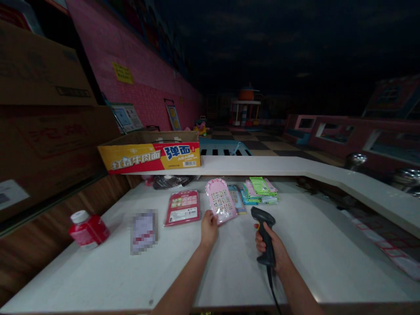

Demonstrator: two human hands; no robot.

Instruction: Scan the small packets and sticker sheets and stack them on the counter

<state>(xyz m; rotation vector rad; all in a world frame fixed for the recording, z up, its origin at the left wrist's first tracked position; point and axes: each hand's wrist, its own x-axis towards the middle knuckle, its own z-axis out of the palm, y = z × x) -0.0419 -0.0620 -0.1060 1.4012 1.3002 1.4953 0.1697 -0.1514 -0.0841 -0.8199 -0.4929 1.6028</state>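
Note:
My left hand pinches the lower left edge of a pink packet with a grid of tiny pictures, its clear wrapper shiny. Wrapped round the handle of a black barcode scanner, my right hand holds it above the white counter, its head toward the pink packet. A blue packet lies partly hidden behind the pink one. Left of my left hand is a red packet lying flat. Farther back on the right sits a stack of green, pink and blue packets.
A red bottle with a white cap and a blurred-out item are on the left of the counter. A raised white ledge runs behind, bearing an open yellow-and-red carton. Brown boxes stand stacked at left. The scanner's cable trails off the front edge.

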